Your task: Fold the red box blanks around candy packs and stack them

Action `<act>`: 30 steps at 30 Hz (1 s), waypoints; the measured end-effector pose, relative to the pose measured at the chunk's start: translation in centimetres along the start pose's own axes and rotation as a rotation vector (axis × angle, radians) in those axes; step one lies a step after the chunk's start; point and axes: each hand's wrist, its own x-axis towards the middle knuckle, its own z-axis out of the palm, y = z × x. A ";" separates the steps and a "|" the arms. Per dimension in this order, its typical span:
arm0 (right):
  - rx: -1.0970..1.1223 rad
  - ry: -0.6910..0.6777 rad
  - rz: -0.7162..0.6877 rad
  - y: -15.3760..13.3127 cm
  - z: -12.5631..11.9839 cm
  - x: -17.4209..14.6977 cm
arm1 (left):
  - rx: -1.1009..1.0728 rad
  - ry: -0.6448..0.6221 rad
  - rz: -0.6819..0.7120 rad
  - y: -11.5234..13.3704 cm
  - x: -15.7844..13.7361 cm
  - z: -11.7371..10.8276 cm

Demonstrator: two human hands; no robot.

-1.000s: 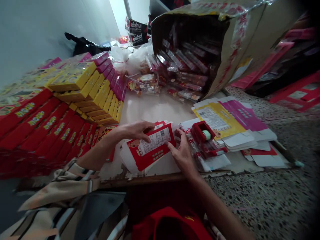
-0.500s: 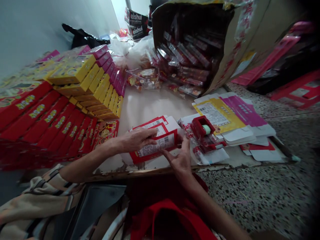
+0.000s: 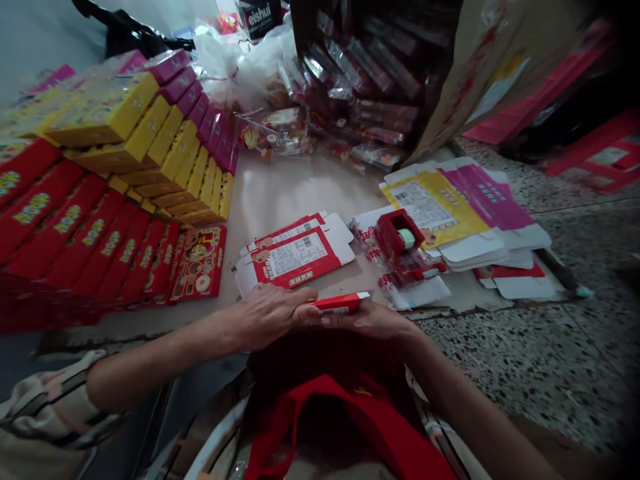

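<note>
Close to the table's front edge, both my hands are closed around a red carton (image 3: pixel 339 303), seen nearly edge-on. My left hand (image 3: pixel 273 312) covers its left part with the fingers over the top. At the carton's right end, my right hand (image 3: pixel 373 320) grips from below, its thumb near my left fingers. Just beyond lie flat red cartons (image 3: pixel 295 257) with white flaps, overlapping one another. To their right, a red tape dispenser (image 3: pixel 400 233) holding a pale green roll rests on clear plastic wrapping.
Stacked red boxes (image 3: pixel 75 227), yellow boxes (image 3: pixel 165 167) and magenta boxes (image 3: pixel 187 90) fill the left side. A large cardboard box (image 3: pixel 465 73) of wrapped packets (image 3: pixel 370 67) lies open at the back. Flat yellow cartons (image 3: pixel 440 207) and magenta cartons (image 3: pixel 483 193) lie at right.
My hands have brought a red carton off the flat pile toward my body. It now shows its narrow edge rather than its printed face. The camera view has tilted downward.
</note>
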 end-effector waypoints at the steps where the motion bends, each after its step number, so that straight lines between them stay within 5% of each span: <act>1: -0.024 0.011 -0.026 0.2 0.2 0.1 | 0.009 -0.025 -0.001 0.0 0.0 0.5; 9: 0.182 0.323 -0.087 3.1 1.8 2.2 | -0.006 -0.036 -0.117 -3.9 5.3 2.0; 12: 0.093 0.642 -0.186 3.7 2.4 3.0 | -0.129 0.003 -0.132 -4.1 7.1 0.2; 14: -0.083 0.961 -0.235 3.5 3.0 3.1 | -0.209 0.155 -0.188 -3.0 7.1 -1.2; 16: -0.163 1.128 -0.300 2.8 3.6 3.2 | -0.412 0.337 -0.267 -1.2 6.2 -2.0; 21: 0.214 0.740 -0.426 -0.8 4.6 4.4 | -1.116 0.576 -0.416 2.3 2.3 0.4; 27: 0.341 0.405 -0.232 -1.6 4.8 4.4 | -1.032 1.033 -0.381 0.8 0.1 3.8; 30: 0.340 0.351 -0.214 -1.0 5.0 3.7 | -1.088 0.962 -0.325 0.3 0.5 4.4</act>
